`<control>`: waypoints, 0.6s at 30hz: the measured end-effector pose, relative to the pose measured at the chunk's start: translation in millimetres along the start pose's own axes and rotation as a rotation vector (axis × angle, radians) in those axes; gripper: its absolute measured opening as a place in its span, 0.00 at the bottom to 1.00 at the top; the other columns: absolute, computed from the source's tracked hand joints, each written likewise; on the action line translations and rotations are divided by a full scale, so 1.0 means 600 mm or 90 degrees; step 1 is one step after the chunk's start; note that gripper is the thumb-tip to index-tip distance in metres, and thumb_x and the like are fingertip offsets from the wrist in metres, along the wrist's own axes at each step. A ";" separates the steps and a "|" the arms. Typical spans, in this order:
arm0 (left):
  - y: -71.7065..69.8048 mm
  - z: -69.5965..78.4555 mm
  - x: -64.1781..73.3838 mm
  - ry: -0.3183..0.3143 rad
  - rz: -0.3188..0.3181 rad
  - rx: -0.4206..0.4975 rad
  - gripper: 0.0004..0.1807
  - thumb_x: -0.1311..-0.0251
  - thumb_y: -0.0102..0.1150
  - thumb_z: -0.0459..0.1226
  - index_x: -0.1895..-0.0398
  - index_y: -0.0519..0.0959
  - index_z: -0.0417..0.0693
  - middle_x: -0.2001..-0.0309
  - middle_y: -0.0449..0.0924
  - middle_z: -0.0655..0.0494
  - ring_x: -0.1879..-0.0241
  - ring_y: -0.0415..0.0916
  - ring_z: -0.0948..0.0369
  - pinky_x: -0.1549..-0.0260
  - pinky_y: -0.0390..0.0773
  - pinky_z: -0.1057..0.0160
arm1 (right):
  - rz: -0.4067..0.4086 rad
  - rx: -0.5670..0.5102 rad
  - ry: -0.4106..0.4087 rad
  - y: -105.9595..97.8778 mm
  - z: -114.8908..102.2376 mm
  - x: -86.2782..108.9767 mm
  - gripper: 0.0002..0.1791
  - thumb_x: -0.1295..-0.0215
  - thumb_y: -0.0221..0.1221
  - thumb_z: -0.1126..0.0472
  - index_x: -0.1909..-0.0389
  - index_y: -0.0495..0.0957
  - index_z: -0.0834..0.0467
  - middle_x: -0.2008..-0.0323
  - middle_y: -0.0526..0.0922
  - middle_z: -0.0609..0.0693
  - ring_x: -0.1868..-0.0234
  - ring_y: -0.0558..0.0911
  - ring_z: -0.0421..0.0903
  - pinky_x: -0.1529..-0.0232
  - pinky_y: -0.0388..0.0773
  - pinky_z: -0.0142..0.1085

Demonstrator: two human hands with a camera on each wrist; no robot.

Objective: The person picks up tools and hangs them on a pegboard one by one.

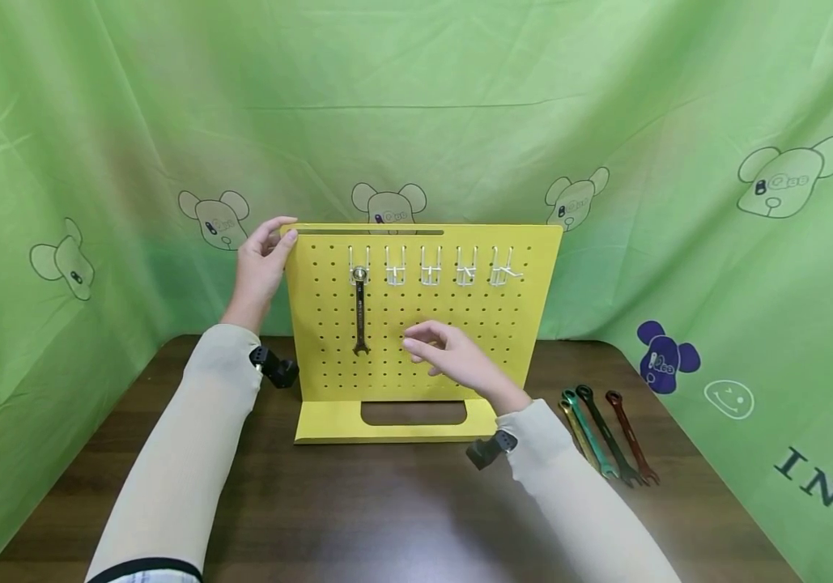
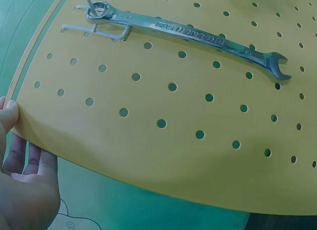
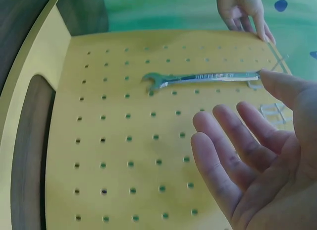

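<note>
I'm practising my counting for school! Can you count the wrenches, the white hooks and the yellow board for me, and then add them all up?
Hanging wrench: 1
Wrenches on the table: 4
White hooks: 5
Yellow board: 1
Total: 11

Dark wooden table, enclosed on three sides by green cloth

The cloth is hung as walls, creased by soft folds and crossed at the back by a thin horizontal line. It is printed with outlined round-eared heads; low on the right, a solid purple head is set near a smiley face, and dark capital letters reading "INN" are placed below. The table is rounded at its far corners, and a pale sheen is reflected on its near part.
</note>
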State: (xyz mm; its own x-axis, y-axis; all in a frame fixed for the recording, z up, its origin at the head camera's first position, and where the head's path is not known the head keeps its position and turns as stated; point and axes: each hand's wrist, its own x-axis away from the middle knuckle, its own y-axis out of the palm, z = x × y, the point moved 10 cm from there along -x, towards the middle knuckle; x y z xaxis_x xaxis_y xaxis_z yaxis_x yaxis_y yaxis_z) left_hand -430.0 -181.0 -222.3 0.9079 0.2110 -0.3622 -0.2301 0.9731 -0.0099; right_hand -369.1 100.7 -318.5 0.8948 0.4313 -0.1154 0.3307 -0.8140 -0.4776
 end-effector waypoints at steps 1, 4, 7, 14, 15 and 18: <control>0.000 0.000 0.000 0.001 0.000 0.001 0.19 0.29 0.59 0.43 0.38 0.78 0.52 0.53 0.78 0.55 0.57 0.75 0.62 0.55 0.77 0.63 | 0.000 0.004 0.003 -0.004 0.003 0.004 0.29 0.27 0.58 0.45 0.36 0.73 0.62 0.45 0.79 0.63 0.47 0.80 0.60 0.53 0.81 0.50; 0.000 0.000 0.000 0.004 0.002 0.002 0.18 0.29 0.59 0.43 0.38 0.79 0.53 0.53 0.78 0.55 0.57 0.74 0.62 0.56 0.76 0.64 | -0.003 0.013 0.008 -0.015 0.013 0.016 0.29 0.26 0.58 0.46 0.36 0.72 0.63 0.44 0.79 0.63 0.48 0.80 0.60 0.54 0.81 0.50; 0.001 0.000 0.000 0.003 0.001 0.001 0.18 0.29 0.59 0.43 0.39 0.79 0.53 0.54 0.78 0.55 0.57 0.74 0.62 0.56 0.76 0.64 | -0.007 0.025 0.013 -0.027 0.025 0.028 0.29 0.26 0.57 0.46 0.37 0.73 0.64 0.45 0.79 0.63 0.49 0.80 0.59 0.55 0.81 0.48; 0.001 -0.001 0.001 -0.005 -0.007 0.003 0.18 0.29 0.58 0.44 0.38 0.78 0.55 0.51 0.78 0.54 0.56 0.74 0.61 0.53 0.77 0.62 | -0.009 0.059 0.030 -0.060 0.054 0.056 0.28 0.26 0.57 0.46 0.38 0.74 0.63 0.48 0.79 0.63 0.52 0.81 0.55 0.57 0.81 0.44; 0.001 -0.002 0.001 -0.006 -0.008 0.004 0.18 0.28 0.57 0.44 0.38 0.78 0.55 0.51 0.78 0.54 0.55 0.74 0.61 0.53 0.77 0.62 | -0.007 0.061 0.032 -0.065 0.058 0.060 0.28 0.26 0.57 0.47 0.38 0.74 0.64 0.48 0.79 0.63 0.52 0.81 0.55 0.58 0.81 0.44; 0.001 -0.002 0.001 -0.007 -0.009 0.005 0.18 0.28 0.57 0.44 0.37 0.78 0.55 0.50 0.78 0.53 0.55 0.75 0.61 0.52 0.77 0.62 | 0.001 0.062 0.043 -0.081 0.072 0.074 0.27 0.26 0.58 0.47 0.38 0.74 0.64 0.48 0.79 0.62 0.51 0.80 0.57 0.57 0.80 0.45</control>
State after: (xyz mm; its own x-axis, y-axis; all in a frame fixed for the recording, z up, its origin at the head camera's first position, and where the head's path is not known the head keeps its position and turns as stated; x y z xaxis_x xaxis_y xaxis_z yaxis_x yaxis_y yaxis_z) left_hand -430.2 -180.4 -223.7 0.9145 0.1985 -0.3524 -0.2149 0.9766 -0.0074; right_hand -358.2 175.9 -338.0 0.9145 0.4002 -0.0596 0.3010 -0.7714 -0.5606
